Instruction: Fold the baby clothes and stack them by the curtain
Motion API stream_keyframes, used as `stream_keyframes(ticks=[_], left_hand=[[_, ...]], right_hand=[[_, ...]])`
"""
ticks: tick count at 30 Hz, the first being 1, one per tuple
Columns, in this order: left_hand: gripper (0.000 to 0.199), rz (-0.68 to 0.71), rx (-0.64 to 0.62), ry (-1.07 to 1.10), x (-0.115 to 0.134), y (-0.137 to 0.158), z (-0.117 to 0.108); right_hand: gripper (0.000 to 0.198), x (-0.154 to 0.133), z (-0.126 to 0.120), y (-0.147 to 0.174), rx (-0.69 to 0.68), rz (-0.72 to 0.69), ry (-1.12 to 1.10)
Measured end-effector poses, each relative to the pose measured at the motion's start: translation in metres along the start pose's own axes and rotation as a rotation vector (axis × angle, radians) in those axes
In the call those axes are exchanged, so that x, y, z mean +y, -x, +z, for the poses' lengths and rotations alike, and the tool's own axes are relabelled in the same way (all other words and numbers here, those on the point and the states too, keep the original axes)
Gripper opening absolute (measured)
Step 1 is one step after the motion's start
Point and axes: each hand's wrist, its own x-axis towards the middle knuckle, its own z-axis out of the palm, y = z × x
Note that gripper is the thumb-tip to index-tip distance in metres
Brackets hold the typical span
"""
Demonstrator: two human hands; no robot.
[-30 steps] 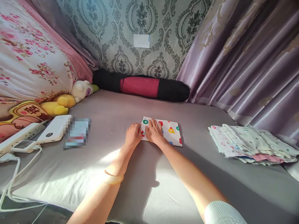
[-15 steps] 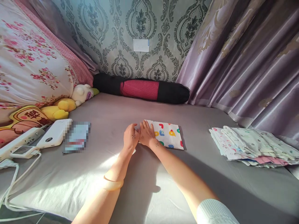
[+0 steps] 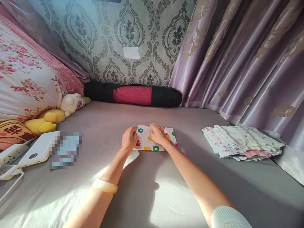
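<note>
A folded white cloth (image 3: 148, 147) printed with colourful letters lies flat on the grey bed sheet in front of me. At its left edge rests my left hand (image 3: 129, 139), fingers curved and thumb apart from them, with a pale bangle (image 3: 104, 186) on that forearm. My right hand (image 3: 158, 134) lies over the cloth's middle, palm down with the fingers stretched forward, and covers part of the print. What lies under its palm is hidden.
To the right sits a stack of folded clothes (image 3: 244, 142). On the left are a white power bank (image 3: 40, 148), a pixelated packet (image 3: 66, 150), a power strip (image 3: 13, 153) and plush toys (image 3: 51, 118). A black and red rolled bag (image 3: 133, 95) lies along the wall.
My right hand has moved rightward from the cloth's left end to its middle, apart from my left hand. Different letters now show at the cloth's left. The view has turned slightly right.
</note>
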Motion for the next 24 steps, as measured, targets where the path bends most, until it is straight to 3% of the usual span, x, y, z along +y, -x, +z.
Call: stream_keyframes(ticks=[4,7,18,24], left_hand=[[0.034,0.096,-0.116,-0.125,0.007,-0.026,0.004],[0.032,0.117,-0.25,-0.221,0.011,-0.047,0.009],[0.011,0.142,-0.422,-0.231,0.011,-0.092,0.024],[0.009,0.15,-0.413,-0.114,0.006,-0.1,0.028]], right_hand=[[0.037,0.048,-0.026,0.003,0.005,0.133,0.142],[0.034,0.067,-0.035,0.007,-0.013,0.161,0.199],[0.034,0.07,-0.032,-0.008,-0.097,0.12,0.262],[0.027,0.07,-0.035,-0.014,-0.119,0.144,0.223]])
